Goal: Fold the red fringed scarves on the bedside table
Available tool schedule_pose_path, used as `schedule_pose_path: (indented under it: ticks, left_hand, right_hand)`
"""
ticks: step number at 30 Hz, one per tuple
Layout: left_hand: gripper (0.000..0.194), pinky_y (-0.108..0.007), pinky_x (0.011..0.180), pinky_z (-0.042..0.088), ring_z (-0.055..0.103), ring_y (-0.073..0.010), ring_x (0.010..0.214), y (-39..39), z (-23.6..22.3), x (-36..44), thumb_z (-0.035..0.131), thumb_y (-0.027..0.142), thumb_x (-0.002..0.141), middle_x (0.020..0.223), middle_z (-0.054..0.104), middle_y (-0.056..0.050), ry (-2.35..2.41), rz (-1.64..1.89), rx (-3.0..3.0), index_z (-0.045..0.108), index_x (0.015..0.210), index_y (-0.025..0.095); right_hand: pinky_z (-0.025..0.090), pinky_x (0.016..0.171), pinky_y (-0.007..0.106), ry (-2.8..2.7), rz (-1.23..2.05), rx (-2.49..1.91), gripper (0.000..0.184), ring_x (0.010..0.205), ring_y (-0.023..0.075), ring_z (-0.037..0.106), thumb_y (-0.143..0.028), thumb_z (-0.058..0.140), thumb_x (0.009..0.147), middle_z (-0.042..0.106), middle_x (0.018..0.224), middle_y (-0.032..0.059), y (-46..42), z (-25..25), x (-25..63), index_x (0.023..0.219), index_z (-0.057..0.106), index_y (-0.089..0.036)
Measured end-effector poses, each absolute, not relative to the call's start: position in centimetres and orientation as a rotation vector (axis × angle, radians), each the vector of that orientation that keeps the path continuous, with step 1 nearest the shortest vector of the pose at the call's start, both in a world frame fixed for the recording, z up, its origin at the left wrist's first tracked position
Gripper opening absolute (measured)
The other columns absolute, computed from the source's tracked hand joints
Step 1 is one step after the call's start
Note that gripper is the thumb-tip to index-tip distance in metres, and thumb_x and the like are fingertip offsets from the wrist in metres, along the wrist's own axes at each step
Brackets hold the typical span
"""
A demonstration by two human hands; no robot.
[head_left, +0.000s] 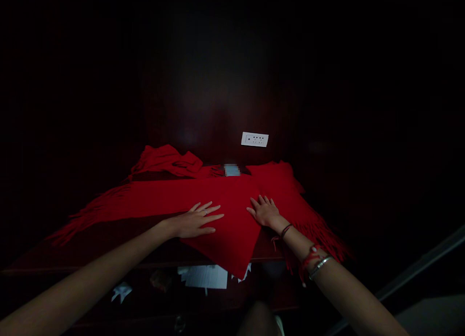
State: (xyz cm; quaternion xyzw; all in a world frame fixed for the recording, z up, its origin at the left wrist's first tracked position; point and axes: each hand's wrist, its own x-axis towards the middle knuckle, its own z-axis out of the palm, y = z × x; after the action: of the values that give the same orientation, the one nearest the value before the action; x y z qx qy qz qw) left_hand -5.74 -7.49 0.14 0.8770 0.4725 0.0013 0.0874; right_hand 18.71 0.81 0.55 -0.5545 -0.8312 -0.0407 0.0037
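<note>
Dark wall [225, 93] fills the upper frame around a white socket panel [255, 139]; below, a fringed red scarf [234, 200] spreads across frame center on a dark table [109, 236], the left hand [199, 221] and right hand [265, 213] resting on it, fingers splayed, unclenched.

2 hands [198, 222] [265, 214], 1 spread scarf [234, 202], 1 bunched cloth [163, 160], 1 socket panel [255, 139]
</note>
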Motion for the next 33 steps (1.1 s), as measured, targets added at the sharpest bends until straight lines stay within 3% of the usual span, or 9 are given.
schedule_pose_path:
  ticks: [4,8,12,16,22,26,29,33]
  left_hand:
    - [0.051,-0.047,0.097,0.008,0.0,-0.0235,0.125,-4.6,1.0,-5.5,0.019,0.055,0.081,0.138,0.007,0.002,1.483,0.124,2.584,0.017,0.128,0.035]
    - [0.055,-0.045,0.097,0.012,0.007,-0.0229,0.125,0.5,1.0,-4.3,0.02,0.054,0.081,0.137,0.013,-0.004,1.643,0.324,2.495,0.021,0.129,0.028]
    - [0.056,-0.035,0.097,0.019,0.022,-0.0219,0.121,5.8,0.5,-2.1,0.032,0.047,0.08,0.132,0.027,-0.01,1.704,0.534,2.353,0.029,0.126,0.015]
    - [0.051,-0.027,0.091,0.029,0.04,-0.0206,0.111,10.3,0.8,0.4,0.038,0.038,0.079,0.122,0.043,-0.013,1.741,0.679,2.252,0.037,0.121,0.01]
    - [0.059,-0.04,0.089,0.029,0.037,-0.0285,0.112,15.0,1.5,2.8,0.046,0.049,0.07,0.12,0.044,-0.013,1.76,0.817,2.172,0.04,0.118,0.015]
    - [0.047,-0.03,0.084,0.037,0.05,-0.0194,0.098,16.6,1.8,3.4,0.051,0.039,0.071,0.108,0.054,-0.007,1.616,0.965,2.163,0.044,0.112,0.017]
    - [0.037,-0.023,0.082,0.038,0.051,-0.0132,0.094,17.2,2.2,3.9,0.05,0.026,0.074,0.106,0.055,-0.005,1.55,1.067,2.178,0.045,0.109,0.015]
    - [0.036,-0.027,0.089,0.033,0.045,-0.0153,0.102,17.4,2.1,5.1,0.049,0.02,0.074,0.111,0.049,-0.005,1.585,1.135,2.223,0.046,0.11,0.017]
  right_hand:
    - [0.032,0.087,0.037,-2.287,-0.265,-1.696,0.043,0.109,0.0247,0.039,-0.038,0.034,0.08,0.042,0.118,0.0165,3.1,3.1,19.6,0.115,0.043,-0.015]
    - [0.04,0.076,0.03,-2.022,-0.092,-1.916,0.044,0.101,0.0243,0.047,-0.036,0.037,0.079,0.048,0.11,0.0189,6.8,4.7,20.8,0.112,0.046,-0.009]
    - [0.041,0.06,0.021,-2.097,0.062,-1.962,0.031,0.08,0.0189,0.057,-0.036,0.047,0.074,0.061,0.087,0.0126,9.7,5.0,21.4,0.086,0.061,-0.011]
    - [0.037,0.05,0.018,-2.17,0.137,-1.92,0.017,0.064,0.0145,0.058,-0.027,0.053,0.07,0.063,0.069,0.0073,11.0,5.2,21.6,0.067,0.062,-0.013]
    - [0.037,0.061,0.018,-2.13,0.058,-1.728,0.019,0.076,0.0115,0.056,-0.024,0.043,0.079,0.062,0.086,0.0064,11.2,5.9,22.6,0.087,0.057,-0.014]
    - [0.037,0.064,0.019,-2.066,0.019,-1.639,0.02,0.076,0.0113,0.055,-0.024,0.04,0.08,0.061,0.086,0.0055,11.8,6.3,23.8,0.091,0.054,-0.014]
    - [0.038,0.064,0.02,-2.031,0.023,-1.623,0.018,0.075,0.0129,0.055,-0.023,0.042,0.079,0.061,0.083,0.0065,12.5,6.1,24.7,0.086,0.055,-0.014]
    - [0.039,0.066,0.024,-1.991,-0.028,-1.753,0.021,0.08,0.0169,0.055,-0.023,0.039,0.08,0.06,0.088,0.0105,12.5,5.1,25.0,0.09,0.055,-0.014]
